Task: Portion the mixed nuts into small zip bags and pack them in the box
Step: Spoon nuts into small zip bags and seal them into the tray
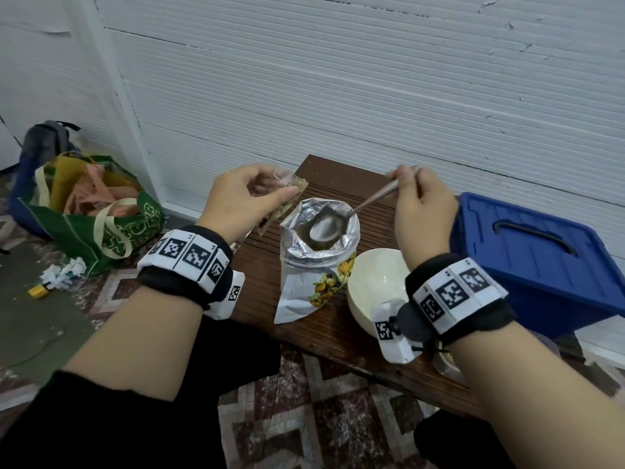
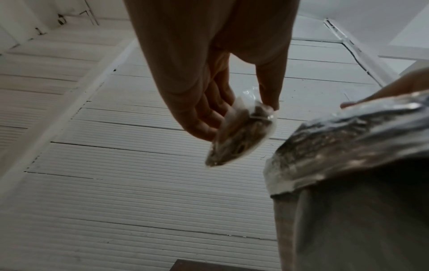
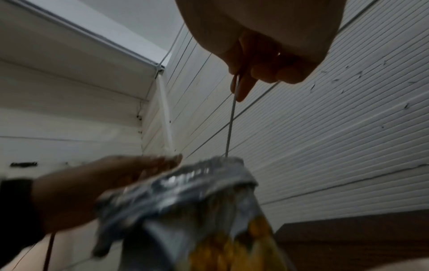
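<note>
A foil nut pouch with yellow print stands open on the dark wooden table. My left hand pinches a small clear zip bag with nuts in it, held just left of the pouch mouth. My right hand grips the handle of a metal spoon; its bowl is down inside the pouch mouth. In the right wrist view the spoon handle runs down into the pouch. A blue plastic box with its lid on stands at the right.
An empty cream bowl sits right of the pouch, near my right wrist. On the floor at the left are a green tote bag, crumpled paper and a small yellow object. A white ribbed wall rises behind the table.
</note>
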Available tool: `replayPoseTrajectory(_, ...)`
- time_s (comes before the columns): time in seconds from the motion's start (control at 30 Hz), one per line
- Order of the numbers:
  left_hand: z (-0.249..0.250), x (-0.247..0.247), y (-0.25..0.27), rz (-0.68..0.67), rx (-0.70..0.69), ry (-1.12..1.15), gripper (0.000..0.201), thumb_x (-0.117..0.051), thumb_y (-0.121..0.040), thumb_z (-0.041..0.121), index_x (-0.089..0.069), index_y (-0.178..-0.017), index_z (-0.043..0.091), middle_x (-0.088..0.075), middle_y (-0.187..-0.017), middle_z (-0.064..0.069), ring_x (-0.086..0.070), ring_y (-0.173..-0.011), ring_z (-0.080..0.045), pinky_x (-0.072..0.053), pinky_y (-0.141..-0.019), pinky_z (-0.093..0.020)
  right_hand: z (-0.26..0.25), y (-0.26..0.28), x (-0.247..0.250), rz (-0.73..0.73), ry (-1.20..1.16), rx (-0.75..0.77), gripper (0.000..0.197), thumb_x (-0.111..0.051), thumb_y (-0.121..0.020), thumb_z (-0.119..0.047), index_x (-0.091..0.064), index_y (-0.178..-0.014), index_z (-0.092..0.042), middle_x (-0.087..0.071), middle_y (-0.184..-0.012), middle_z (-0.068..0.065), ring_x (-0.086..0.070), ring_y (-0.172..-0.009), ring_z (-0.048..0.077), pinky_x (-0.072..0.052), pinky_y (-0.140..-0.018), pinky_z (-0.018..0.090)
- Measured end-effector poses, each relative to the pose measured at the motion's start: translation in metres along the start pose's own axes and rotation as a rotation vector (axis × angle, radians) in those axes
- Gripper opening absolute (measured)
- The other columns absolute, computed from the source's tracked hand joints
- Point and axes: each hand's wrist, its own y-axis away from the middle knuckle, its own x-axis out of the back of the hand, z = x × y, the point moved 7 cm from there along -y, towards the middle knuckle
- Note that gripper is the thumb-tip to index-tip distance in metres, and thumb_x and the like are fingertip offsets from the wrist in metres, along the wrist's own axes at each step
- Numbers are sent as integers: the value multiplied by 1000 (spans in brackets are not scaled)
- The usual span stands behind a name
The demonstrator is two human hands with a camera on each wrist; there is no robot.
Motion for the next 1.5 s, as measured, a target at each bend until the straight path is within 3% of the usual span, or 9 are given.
replayPoseTrajectory(0.2, 15, -6, 4, 0, -82, 34, 27, -80, -75, 22, -67, -98, 30, -70, -89, 12, -63, -80, 5, -51, -77, -12, 15, 23, -37, -204, 136, -22, 23, -51, -97, -27, -68, -86, -16, -65, -73, -3, -52, -63, 6, -35, -59, 21)
replayPoseTrajectory(0.47, 37, -10, 8, 26, -187, 51, 29, -79, -77, 19, -67, -101, 30, -71, -92, 13, -67, -85, 1, -51, -79, -14, 16, 18, -29, -203, 102, -69, 21, -59, -91, -38, -66, -102, -21, -62, -81, 0, -55, -82, 13, -39, -70, 25)
replayPoseTrajectory(0.7, 77, -47, 22, -78, -279, 44, 34, -79, -77, 22, -69, -110, 19, -71, -95, 13, -66, -85, 5, -51, -79, -12, 2, 16, 13, -100, -32, -71, 18, -56, -92, -41, -62, -82, -27, -63, -84, -2, -52, -74, 1, -37, -63, 5)
replayPoseTrajectory(0.87, 94, -95, 42, -186, -340, 68, 37, -78, -77, 23, -69, -112, 14, -71, -96, 10, -67, -86, 4, -49, -79, -11, 3, 24, 44, -118, -167, -131, 33, -58, -92, -28, -64, -60, -25, -58, -57, -11, -54, -66, 9, -43, -70, 28)
replayPoseTrajectory(0.97, 96, -121, 53, -200, -355, 100, 38, -79, -77, 20, -68, -113, 16, -71, -95, 11, -66, -87, 4, -50, -81, -13, 13, 29, 67, -123, -132, -188, 31, -61, -88, -15, -66, -58, -18, -57, -51, -14, -56, -67, 6, -42, -68, 25)
replayPoseTrajectory(1.1, 87, -157, 70, -254, -287, 142, 46, -81, -75, 21, -65, -118, 20, -69, -100, 12, -65, -91, 4, -50, -86, -15, 31, 38, 98, -155, -67, -250, 25, -59, -88, -8, -65, -69, 6, -53, -46, -17, -49, -53, -9, -39, -61, 18)
replayPoseTrajectory(1.27, 65, -201, 92, -462, -146, 157, 65, -84, -69, 25, -56, -127, 26, -61, -107, 23, -56, -103, 11, -43, -92, -7, 52, 51, 125, -171, 5, -288, 30, -59, -89, -10, -59, -70, 14, -47, -55, 4, -44, -49, 2, -37, -50, 8)
replayPoseTrajectory(1.43, 47, -225, 102, -492, -121, 126, 48, -84, -70, 21, -56, -104, 42, -63, -93, 23, -58, -93, 13, -45, -90, -12, 71, 61, 139, -182, 54, -369, 29, -62, -88, -20, -69, -74, 5, -58, -71, 25, -52, -57, 4, -42, -60, 18)
replayPoseTrajectory(1.5, 43, -230, 103, -477, -105, 121, 46, -85, -70, 22, -57, -102, 41, -62, -87, 23, -58, -88, 13, -46, -87, -12, 75, 66, 141, -183, 63, -390, 36, -65, -87, -35, -71, -75, -2, -67, -79, 21, -58, -63, 11, -42, -65, 26)
